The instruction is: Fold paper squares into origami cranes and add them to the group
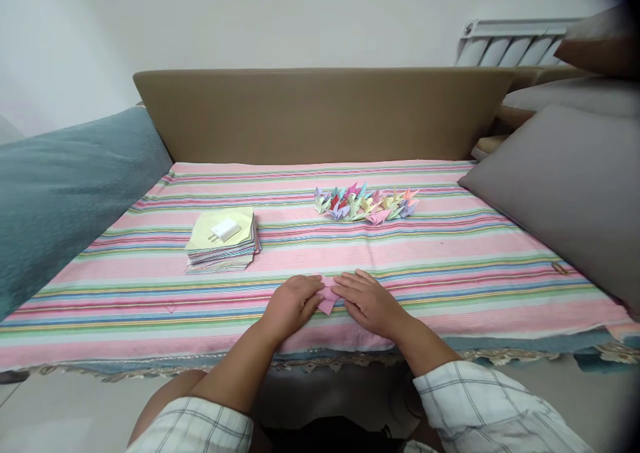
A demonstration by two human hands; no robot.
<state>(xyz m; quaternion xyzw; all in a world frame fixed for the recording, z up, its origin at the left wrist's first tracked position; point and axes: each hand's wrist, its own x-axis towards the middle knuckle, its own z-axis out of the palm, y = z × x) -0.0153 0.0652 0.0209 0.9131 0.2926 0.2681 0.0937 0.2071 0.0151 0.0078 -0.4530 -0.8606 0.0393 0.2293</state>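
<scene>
A small folded piece of pink origami paper (327,296) lies on the striped cloth (280,246) between my two hands, its lower tip pointing toward me. My left hand (296,301) grips its left side, thumb low and fingers curled over the upper edge. From the other side my right hand (366,301) holds it, fingers laid over the top right and thumb on the paper. Part of the paper is hidden under my fingers. Beyond my hands sits a cluster of several folded paper cranes (367,203) in many colours.
At left stands a stack of square paper sheets (220,256), with a white charger plug (226,230) on top. A blue cushion (80,193) borders the left, grey pillows (560,186) the right. Behind rises a brown backrest (325,116). A small brown object (560,268) lies at right.
</scene>
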